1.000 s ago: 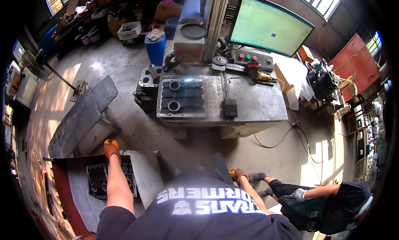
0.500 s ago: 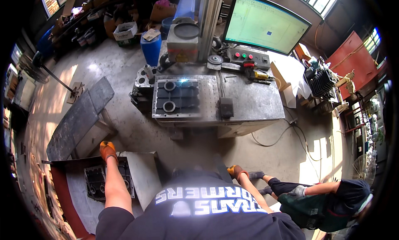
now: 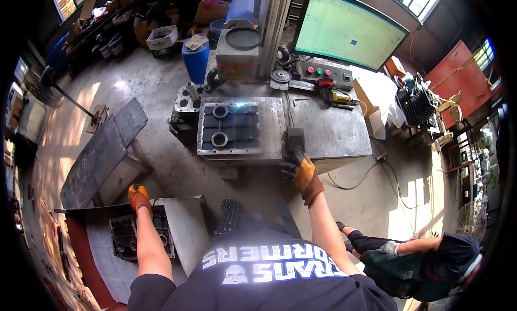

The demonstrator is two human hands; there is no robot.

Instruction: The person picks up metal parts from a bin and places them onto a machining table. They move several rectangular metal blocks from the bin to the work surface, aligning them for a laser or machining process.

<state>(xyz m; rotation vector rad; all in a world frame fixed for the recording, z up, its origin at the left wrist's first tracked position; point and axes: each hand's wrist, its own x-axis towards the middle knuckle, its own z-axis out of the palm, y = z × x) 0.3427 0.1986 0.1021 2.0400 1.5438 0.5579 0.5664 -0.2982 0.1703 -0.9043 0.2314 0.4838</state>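
Observation:
My right hand [image 3: 302, 175], in an orange glove with dark fingers, is at the front edge of the grey metal workbench [image 3: 336, 133]. Its fingers look spread and hold nothing visible, just below a small dark box [image 3: 295, 139] with a cable. My left hand [image 3: 139, 197], in an orange glove, is at the rim of a stand [image 3: 186, 214]; its fingers are mostly hidden. On that stand lies a dark plate with round openings [image 3: 126, 236]. A similar metal plate [image 3: 229, 126] with two rings sits on the bench, with a bright blue-white spark on its upper part.
A monitor [image 3: 350, 28] and a button panel [image 3: 326, 74] stand at the bench's back, near a yellow-and-black tool [image 3: 342, 99]. A slanted metal sheet [image 3: 102, 155] stands left. At lower right is another person [image 3: 420, 262] wearing a grey glove. A cable crosses the floor on the right.
My right hand has risen from beside my body to the bench's front edge, below the dark box. My left hand has barely moved. The spark has shifted slightly right on the plate.

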